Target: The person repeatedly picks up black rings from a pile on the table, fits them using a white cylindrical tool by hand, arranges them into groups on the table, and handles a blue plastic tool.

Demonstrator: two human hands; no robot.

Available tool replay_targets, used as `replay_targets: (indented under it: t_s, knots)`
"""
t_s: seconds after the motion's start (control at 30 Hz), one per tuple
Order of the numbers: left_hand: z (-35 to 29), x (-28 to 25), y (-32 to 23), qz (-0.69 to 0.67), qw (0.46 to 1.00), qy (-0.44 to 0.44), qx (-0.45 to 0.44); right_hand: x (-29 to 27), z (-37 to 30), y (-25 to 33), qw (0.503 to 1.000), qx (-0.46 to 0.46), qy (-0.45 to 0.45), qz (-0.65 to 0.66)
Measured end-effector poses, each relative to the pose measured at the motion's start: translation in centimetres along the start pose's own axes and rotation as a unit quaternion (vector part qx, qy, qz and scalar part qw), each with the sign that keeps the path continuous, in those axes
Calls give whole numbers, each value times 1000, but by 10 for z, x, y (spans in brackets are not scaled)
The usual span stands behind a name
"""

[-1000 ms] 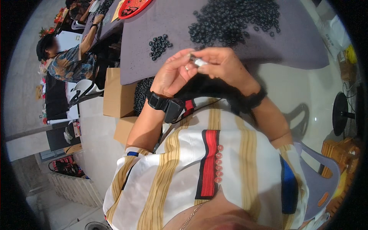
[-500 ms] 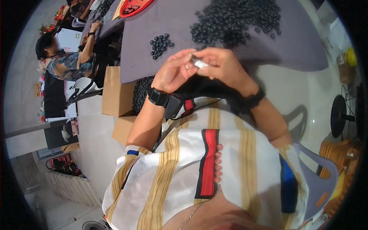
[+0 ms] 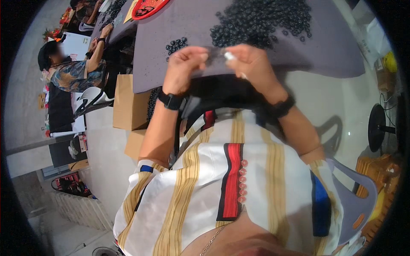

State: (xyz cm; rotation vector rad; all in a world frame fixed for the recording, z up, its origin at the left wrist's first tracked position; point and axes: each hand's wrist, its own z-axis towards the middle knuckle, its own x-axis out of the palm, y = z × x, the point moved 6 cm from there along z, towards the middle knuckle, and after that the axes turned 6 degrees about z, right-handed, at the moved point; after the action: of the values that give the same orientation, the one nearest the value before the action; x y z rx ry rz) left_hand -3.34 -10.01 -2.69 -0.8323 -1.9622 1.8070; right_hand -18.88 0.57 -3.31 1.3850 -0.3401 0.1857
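My left hand (image 3: pixel 184 66) is raised at the near edge of the table, its fingertips pinched and smeared by motion; what they hold cannot be made out. A short way to its right, my right hand (image 3: pixel 252 66) pinches a small white object (image 3: pixel 230 56) between thumb and forefinger. A faint dark blur spans the gap between the hands. Just beyond my left hand lies a small group of round black pieces with holes (image 3: pixel 176 44). A large heap of the same black pieces (image 3: pixel 265 25) spreads over the table past my right hand.
A grey cloth covers the table (image 3: pixel 158 55). On it, far left, stands a red tray (image 3: pixel 137 13) with dark items. Cardboard boxes (image 3: pixel 128 102) stand below the table's left side. Another person (image 3: pixel 79 70) works at the far left. A purple chair (image 3: pixel 358 187) is at my right.
My hands were together around a small white thing; now they are apart, the left shifted left, the white object in the right. The left hand now covers part of the small black group.
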Motion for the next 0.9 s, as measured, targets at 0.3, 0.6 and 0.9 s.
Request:
replay_targets:
  t_s: [0.3, 0.6, 0.9]
  knots:
    - [50, -32, -9, 400, 900, -124, 119, -34, 4, 9, 987, -78, -139, 23]
    - [28, 60, -21, 465, 864, -4, 194, -27, 1, 8, 989, -64, -125, 47]
    - [29, 33, -7, 121, 992, 31, 32, -23, -1, 9, 992, -54, -110, 34]
